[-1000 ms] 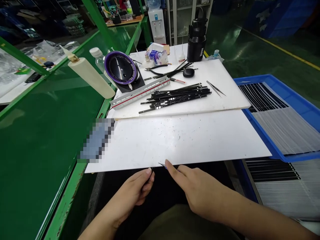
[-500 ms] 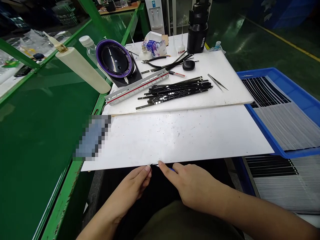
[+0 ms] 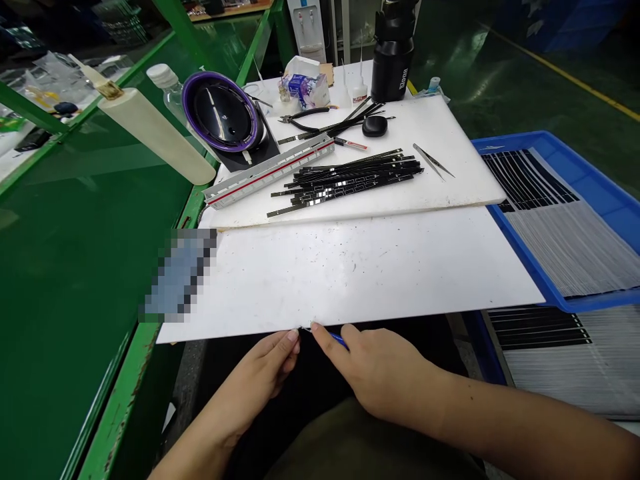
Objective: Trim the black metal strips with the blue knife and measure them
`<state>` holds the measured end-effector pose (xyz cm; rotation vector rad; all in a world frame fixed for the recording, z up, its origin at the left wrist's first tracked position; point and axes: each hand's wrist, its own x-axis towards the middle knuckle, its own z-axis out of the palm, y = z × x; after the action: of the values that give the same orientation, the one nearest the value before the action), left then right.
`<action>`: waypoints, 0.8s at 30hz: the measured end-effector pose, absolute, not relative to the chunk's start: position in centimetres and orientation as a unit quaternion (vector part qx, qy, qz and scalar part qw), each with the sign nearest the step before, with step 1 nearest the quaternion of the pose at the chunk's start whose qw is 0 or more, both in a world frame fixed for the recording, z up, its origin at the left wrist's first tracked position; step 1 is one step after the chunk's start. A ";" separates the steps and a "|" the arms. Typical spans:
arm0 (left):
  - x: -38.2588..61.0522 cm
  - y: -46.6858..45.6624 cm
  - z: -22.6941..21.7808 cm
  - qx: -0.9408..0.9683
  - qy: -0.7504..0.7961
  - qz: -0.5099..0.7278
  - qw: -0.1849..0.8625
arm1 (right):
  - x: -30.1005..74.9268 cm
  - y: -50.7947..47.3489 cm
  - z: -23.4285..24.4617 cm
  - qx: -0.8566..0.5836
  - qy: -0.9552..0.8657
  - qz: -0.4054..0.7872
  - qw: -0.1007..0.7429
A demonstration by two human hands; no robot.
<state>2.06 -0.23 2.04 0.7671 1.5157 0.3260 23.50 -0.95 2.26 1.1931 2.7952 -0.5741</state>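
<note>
At the front edge of the white board (image 3: pixel 350 267), my left hand (image 3: pixel 267 370) is closed in a pinch. A small dark end shows at its fingertips, too little to name. My right hand (image 3: pixel 380 367) is wrapped round a slim tool with a blue handle (image 3: pixel 340 341), its index finger stretched along it towards the left fingertips. A thin shiny tip lies between the two hands; the rest of the tool is hidden. Further back, a pile of narrow black strips (image 3: pixel 350 177) lies on a thick white slab (image 3: pixel 450 187), with tweezers (image 3: pixel 433 161) to its right.
A triangular scale ruler (image 3: pixel 270 172), a purple-rimmed fan (image 3: pixel 223 113), cutting pliers (image 3: pixel 305 122), a black case (image 3: pixel 375 126) and a black bottle (image 3: pixel 394 60) stand or lie behind. On the right, a blue tray (image 3: pixel 555 300) holds rows of strips. A blurred-out flat object (image 3: pixel 177 277) lies left.
The view has shifted slightly. My right index fingertip is a little nearer the left fingertips, and more of the blue handle shows. My left hand keeps its pinch.
</note>
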 end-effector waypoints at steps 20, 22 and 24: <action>2.3 -0.2 2.3 0.311 0.661 0.161 0.663 | 23.6 -1.3 1.9 0.416 0.871 -0.259 -0.032; 2.4 -0.3 2.3 0.311 0.660 0.163 0.664 | 23.5 -1.3 1.8 0.417 0.872 -0.255 -0.027; 2.4 -0.3 2.3 0.314 0.658 0.163 0.665 | 23.5 -1.3 1.8 0.416 0.874 -0.251 -0.025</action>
<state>2.44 -0.28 2.27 0.7081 1.4869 0.3683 23.54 -1.29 1.84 1.3286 2.7887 -0.8016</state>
